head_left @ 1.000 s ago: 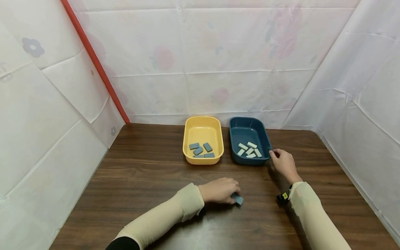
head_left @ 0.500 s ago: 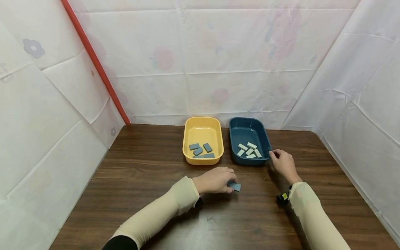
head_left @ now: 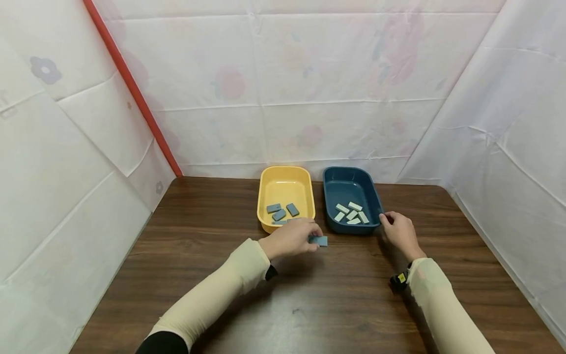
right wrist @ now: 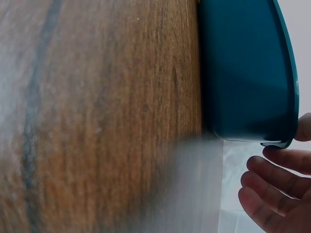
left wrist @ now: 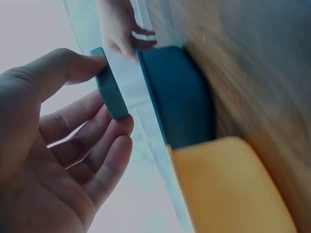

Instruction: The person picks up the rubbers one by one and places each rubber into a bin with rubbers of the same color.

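My left hand point(head_left: 289, 239) pinches a small blue-grey rectangular block point(head_left: 322, 241) just in front of the yellow bin point(head_left: 285, 190). In the left wrist view, thumb and fingertips hold that block point(left wrist: 112, 90) by its two ends, above the table. Several similar blue-grey blocks point(head_left: 279, 215) lie in the yellow bin; the hand hides part of its near rim. My right hand point(head_left: 401, 234) pinches the near right corner of the dark blue bin point(head_left: 347, 186) between thumb and index finger, as the right wrist view shows. Several cream blocks point(head_left: 352, 215) lie inside this bin.
Both bins stand side by side at the back of the dark wooden table point(head_left: 212, 211). White patterned sheeting point(head_left: 287, 73) rises behind them and on both sides. A red strip point(head_left: 132, 88) runs down the back left corner.
My left hand has carried the blue-grey block away from the table's front, up and left to the yellow bin's near edge. My right hand stays at the dark blue bin's corner.
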Demonstrator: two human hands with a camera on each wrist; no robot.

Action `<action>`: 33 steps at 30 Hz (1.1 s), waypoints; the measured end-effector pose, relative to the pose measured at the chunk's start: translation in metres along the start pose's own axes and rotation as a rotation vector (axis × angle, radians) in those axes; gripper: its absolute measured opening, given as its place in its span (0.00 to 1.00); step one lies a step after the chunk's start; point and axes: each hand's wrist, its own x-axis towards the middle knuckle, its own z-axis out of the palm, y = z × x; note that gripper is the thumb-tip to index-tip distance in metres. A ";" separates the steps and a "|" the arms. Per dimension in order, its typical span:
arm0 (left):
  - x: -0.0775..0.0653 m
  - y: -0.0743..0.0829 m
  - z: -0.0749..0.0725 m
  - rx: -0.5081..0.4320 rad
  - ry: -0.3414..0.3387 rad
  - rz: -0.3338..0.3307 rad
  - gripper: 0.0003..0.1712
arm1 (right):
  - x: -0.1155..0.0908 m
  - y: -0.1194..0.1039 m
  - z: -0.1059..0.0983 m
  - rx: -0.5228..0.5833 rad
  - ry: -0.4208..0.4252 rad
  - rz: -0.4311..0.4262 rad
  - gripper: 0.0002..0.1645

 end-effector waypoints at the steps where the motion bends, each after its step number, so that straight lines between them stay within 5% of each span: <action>1: -0.001 -0.003 -0.002 0.000 0.016 -0.006 0.14 | 0.000 0.000 0.000 0.000 -0.003 0.001 0.27; 12: -0.005 -0.041 -0.027 -0.062 0.154 -0.137 0.12 | 0.001 -0.001 0.003 0.006 -0.021 0.012 0.31; 23: -0.016 -0.076 -0.047 -0.138 0.209 -0.299 0.14 | -0.003 0.000 0.002 0.014 -0.017 0.030 0.32; 33: -0.012 -0.099 -0.046 -0.190 0.200 -0.376 0.15 | -0.002 0.003 0.003 0.013 -0.007 0.022 0.32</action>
